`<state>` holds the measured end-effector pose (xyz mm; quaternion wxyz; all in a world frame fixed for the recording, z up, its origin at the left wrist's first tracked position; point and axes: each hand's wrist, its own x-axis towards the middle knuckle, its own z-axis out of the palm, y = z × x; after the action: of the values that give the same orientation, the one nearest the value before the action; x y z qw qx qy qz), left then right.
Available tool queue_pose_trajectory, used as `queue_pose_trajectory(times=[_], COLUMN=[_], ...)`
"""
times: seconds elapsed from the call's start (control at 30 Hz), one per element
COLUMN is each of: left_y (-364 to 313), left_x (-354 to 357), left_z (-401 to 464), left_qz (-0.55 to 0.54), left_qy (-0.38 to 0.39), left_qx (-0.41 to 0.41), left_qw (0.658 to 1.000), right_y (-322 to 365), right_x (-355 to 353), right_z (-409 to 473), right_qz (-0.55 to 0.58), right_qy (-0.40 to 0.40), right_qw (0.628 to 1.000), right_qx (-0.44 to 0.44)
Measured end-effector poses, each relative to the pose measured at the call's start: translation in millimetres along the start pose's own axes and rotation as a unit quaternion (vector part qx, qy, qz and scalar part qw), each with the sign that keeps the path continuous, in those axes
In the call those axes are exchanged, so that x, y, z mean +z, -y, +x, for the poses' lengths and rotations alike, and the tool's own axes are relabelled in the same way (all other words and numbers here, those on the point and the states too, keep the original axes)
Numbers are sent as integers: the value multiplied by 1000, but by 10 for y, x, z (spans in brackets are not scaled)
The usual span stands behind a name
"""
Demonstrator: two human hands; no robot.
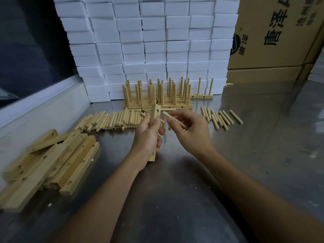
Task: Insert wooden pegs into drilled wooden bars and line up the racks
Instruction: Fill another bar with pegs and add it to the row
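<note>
The left hand point(149, 135) grips a drilled wooden bar point(155, 120), holding it nearly upright above the middle of the tabletop point(254, 137), fingers curled around its middle so both ends stick out. One peg already sticks out of the bar near the fingers. The right hand point(189, 130) pinches a loose peg point(172, 117) between thumb and fingertips, its tip just beside the hole near the bar's upper end.

Toward the far edge, finished racks point(157, 95) stand side by side with their pegs upright, touching a wall of stacked white blocks point(149, 46). In front of them lies a long heap of loose pegs point(112, 121), and a smaller scatter of pegs point(220, 118) lies toward the right. A pile of undrilled-looking and drilled bars point(52, 162) rests near the left edge. Cardboard boxes point(271, 35) stand at the far right corner.
</note>
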<state>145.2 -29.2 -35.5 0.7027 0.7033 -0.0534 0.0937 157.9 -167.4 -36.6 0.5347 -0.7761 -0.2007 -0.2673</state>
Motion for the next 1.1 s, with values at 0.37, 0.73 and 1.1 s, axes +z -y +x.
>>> queue_pose_trajectory(times=[0.37,0.73,1.1], left_y=[81,84,60], left_x=[-166,-206,-220], left_z=[74,85,78], left_qz=[218,352,390], left_qy=[33,14,21], left_qx=[119,201,241], left_qw=[968,914,889], right_y=[-49,20,226], right_x=[-46,-12,67], right_z=[2,-89,-18], right_qz=[-53,-256,-16], right_qy=[9,-17,-16], right_qw=[998,951,974], right_qx=[-38,-173,226])
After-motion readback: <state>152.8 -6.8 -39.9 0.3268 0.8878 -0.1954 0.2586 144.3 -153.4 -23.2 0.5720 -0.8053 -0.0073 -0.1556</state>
